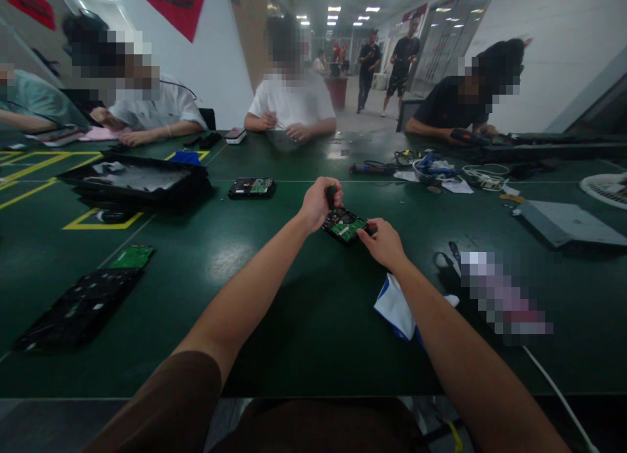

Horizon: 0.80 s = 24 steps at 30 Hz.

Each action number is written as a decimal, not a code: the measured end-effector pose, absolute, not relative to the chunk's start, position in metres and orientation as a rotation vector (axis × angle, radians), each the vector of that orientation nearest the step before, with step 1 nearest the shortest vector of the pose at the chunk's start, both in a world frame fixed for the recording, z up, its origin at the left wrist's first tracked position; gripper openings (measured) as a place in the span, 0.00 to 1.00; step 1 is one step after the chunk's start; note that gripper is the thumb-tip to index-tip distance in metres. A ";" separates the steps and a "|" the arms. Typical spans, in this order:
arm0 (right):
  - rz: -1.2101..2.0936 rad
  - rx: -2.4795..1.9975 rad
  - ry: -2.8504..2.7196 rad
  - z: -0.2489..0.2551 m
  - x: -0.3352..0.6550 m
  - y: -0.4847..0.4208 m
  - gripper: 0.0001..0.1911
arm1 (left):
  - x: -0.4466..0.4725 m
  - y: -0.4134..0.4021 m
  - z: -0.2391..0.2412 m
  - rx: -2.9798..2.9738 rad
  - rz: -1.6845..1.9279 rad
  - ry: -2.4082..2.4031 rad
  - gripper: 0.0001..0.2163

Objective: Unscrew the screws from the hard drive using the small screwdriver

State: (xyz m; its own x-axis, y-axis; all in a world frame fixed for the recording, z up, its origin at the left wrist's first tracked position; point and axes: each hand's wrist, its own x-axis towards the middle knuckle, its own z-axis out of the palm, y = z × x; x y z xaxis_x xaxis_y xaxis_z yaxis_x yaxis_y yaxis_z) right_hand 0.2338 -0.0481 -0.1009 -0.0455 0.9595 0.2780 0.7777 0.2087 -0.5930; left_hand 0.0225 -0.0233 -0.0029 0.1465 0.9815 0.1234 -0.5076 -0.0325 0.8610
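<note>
Before me on the table lies a hard drive, its green circuit board facing up. My left hand is closed around the dark handle of a screwdriver, held upright over the drive's far left part; its tip is too small to make out. The fingers of my right hand pinch the drive's right edge. Beneath my right forearm is a white and blue cloth. A second hard drive lies farther off to the left, circuit board up.
Black trays are stacked at left; black drives or cases lie nearer. At right are a grey metal box, a blurred-out device with a white cable, and a pile of cables. Several people sit across the table.
</note>
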 end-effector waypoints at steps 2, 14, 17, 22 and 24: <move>0.378 -1.620 -1.861 -0.100 0.233 -0.049 0.23 | 0.024 -0.023 -0.005 0.981 1.375 0.642 0.13; 0.392 -1.632 -1.860 -0.096 0.231 -0.052 0.22 | 0.017 -0.014 -0.013 1.243 1.450 0.767 0.13; 0.382 -1.623 -1.858 -0.097 0.232 -0.051 0.22 | 0.015 -0.015 -0.010 1.333 1.417 0.782 0.12; 0.351 -1.591 -1.864 -0.099 0.233 -0.050 0.21 | 0.018 -0.022 -0.003 1.279 1.315 0.664 0.09; 0.356 -1.594 -1.859 -0.098 0.232 -0.051 0.21 | 0.021 -0.024 -0.003 1.189 1.343 0.648 0.09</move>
State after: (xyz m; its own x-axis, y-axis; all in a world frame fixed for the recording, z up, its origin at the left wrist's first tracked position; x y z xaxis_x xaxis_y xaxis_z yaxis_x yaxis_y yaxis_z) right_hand 0.2325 -0.0505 -0.0984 -0.0450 0.9530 0.2996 0.7752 0.2224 -0.5912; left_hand 0.0210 -0.0240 -0.0029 0.1868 0.9466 0.2629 -0.3830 -0.1763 0.9068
